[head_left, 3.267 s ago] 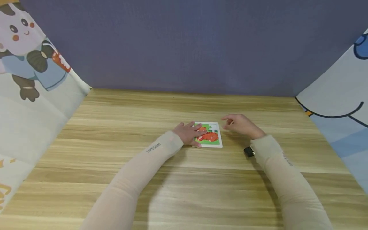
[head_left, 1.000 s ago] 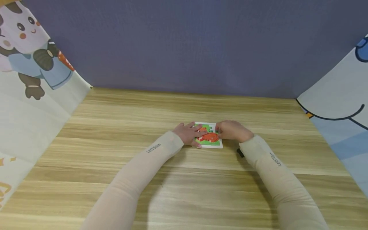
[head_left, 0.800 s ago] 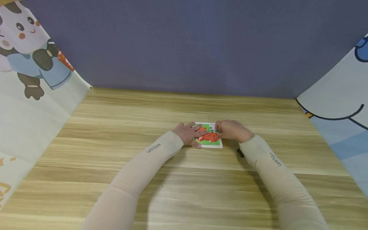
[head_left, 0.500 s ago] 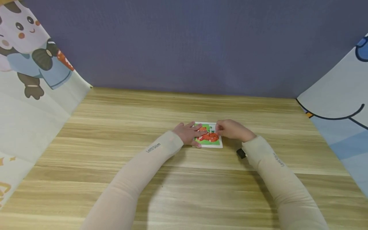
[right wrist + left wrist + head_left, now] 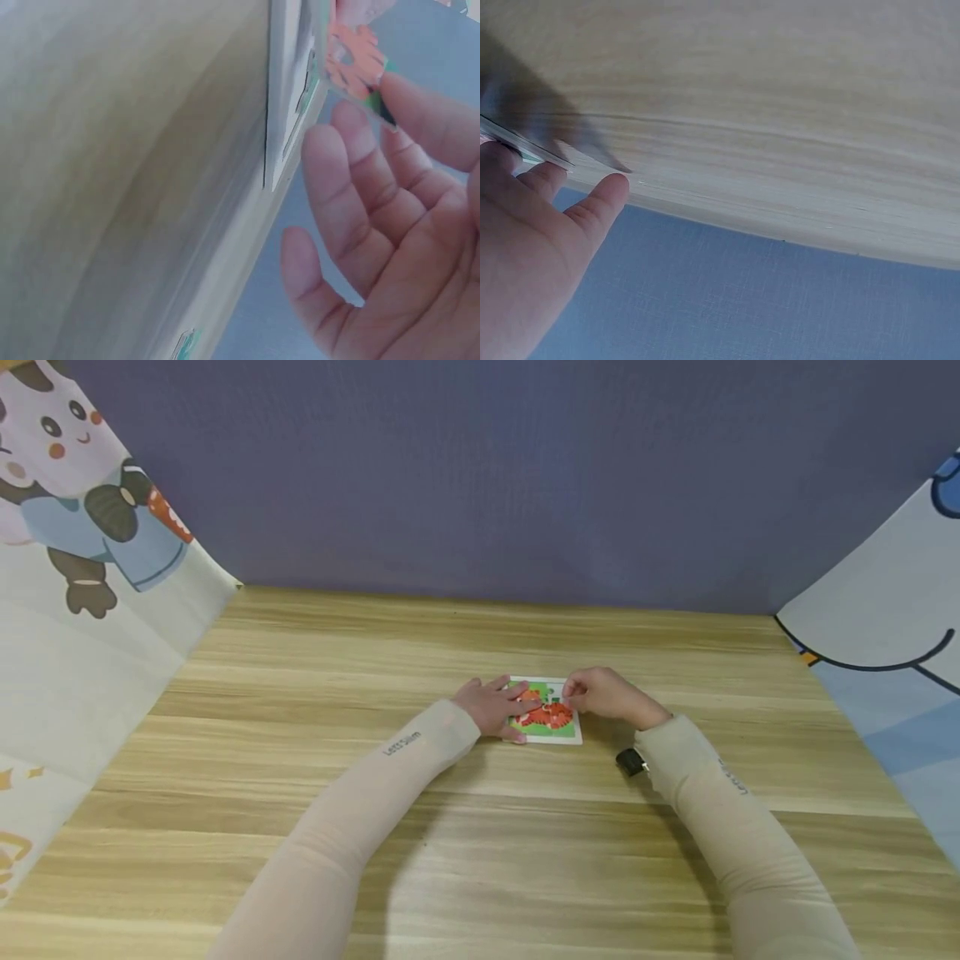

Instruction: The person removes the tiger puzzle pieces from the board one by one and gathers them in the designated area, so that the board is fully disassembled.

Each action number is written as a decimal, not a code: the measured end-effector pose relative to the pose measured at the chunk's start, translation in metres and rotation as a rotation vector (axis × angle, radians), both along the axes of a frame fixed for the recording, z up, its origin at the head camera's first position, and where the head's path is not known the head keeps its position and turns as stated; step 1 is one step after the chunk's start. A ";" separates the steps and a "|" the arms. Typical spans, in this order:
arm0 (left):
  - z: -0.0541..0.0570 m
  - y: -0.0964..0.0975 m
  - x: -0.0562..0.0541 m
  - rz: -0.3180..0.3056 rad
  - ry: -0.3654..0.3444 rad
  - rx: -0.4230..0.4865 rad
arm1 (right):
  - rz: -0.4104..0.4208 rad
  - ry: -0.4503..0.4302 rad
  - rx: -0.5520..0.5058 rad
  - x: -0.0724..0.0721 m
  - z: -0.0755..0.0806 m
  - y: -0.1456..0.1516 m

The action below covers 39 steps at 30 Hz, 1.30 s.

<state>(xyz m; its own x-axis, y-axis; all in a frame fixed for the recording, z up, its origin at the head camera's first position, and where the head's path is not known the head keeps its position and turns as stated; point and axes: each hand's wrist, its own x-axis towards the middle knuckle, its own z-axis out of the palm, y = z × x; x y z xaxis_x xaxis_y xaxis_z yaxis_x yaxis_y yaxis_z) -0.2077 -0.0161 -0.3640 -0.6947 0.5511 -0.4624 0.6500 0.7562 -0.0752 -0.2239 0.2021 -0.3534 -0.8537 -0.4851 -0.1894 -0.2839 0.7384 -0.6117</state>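
A small jigsaw puzzle (image 5: 546, 718) of an orange striped animal on green lies in a white tray frame (image 5: 562, 742) on the table. My left hand (image 5: 491, 706) rests flat over the puzzle's left side with fingers spread. At the upper right corner, my right hand (image 5: 603, 693) pinches a puzzle piece (image 5: 356, 60) between thumb and fingertips. This piece, orange with dark stripes and some green, stands tilted above the tray in the right wrist view. A white gap (image 5: 555, 690) shows in the puzzle beside those fingertips. In the left wrist view, fingers (image 5: 604, 199) reach along the tray's edge.
A wood-grain table (image 5: 450, 860) extends to a dark blue-grey back panel (image 5: 480, 477). Printed cartoon sheets flank both sides. A small green-edged item (image 5: 185, 345) lies apart from the tray. A black wrist device (image 5: 630, 762) sits under the right sleeve.
Over three seconds my right hand has moved left from beside the tray to its upper right corner. In the last half second it has shifted slightly up. My left hand has stayed put.
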 end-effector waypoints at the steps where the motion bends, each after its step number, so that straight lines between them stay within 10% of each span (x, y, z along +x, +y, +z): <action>1: 0.000 0.000 0.000 0.000 0.001 -0.001 | -0.005 0.002 -0.003 0.000 0.000 0.000; 39: 0.002 0.003 0.000 -0.013 -0.012 0.035 | -0.155 -0.036 -0.067 0.007 0.004 0.015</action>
<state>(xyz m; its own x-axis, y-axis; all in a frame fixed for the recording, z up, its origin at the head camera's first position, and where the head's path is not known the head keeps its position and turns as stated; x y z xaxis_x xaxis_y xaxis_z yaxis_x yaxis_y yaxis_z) -0.2081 -0.0133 -0.3618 -0.6818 0.5760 -0.4511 0.6604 0.7498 -0.0406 -0.2164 0.2167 -0.3496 -0.9124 -0.3610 -0.1930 -0.1470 0.7289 -0.6686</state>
